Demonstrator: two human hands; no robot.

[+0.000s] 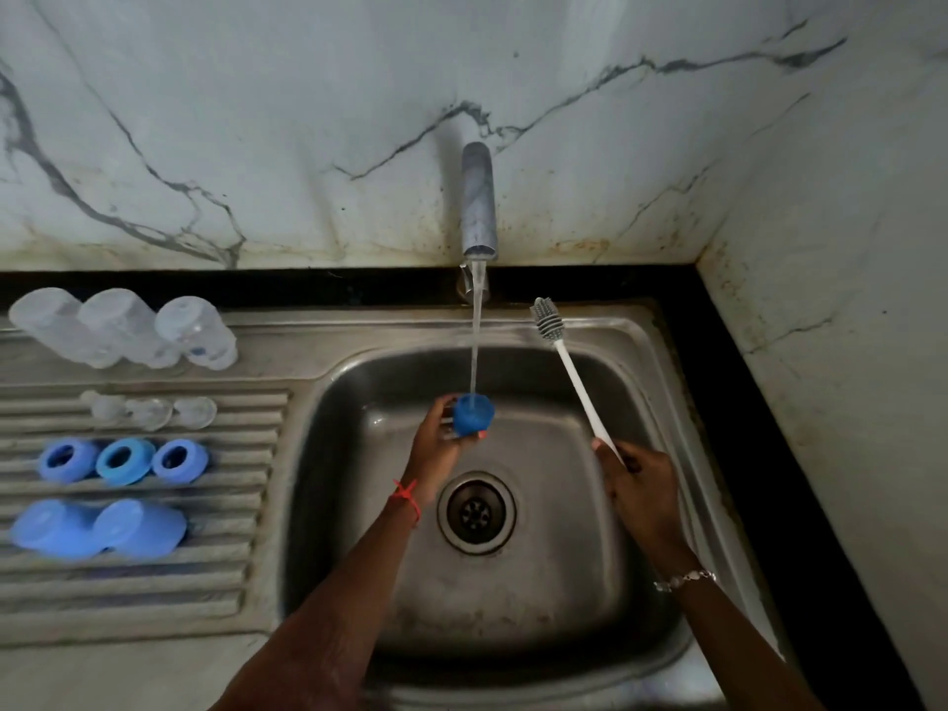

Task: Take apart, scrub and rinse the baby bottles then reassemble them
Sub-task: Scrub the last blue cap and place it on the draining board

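My left hand (436,438) holds a blue bottle cap (473,414) under the running water (477,331) from the tap (479,202), over the steel sink (662,361). My right hand (638,479) grips the white handle of a bottle brush (569,372), its grey head pointing up and away near the sink's back rim. On the draining board (154,592) at the left lie three clear bottles (123,328), three clear teats (151,410), three blue collar rings (123,460) and two blue caps (97,528).
The drain (477,513) sits in the middle of the basin, below my hands. A marble wall rises behind the sink and at the right. A black counter edge (718,351) frames the sink at the back and right.
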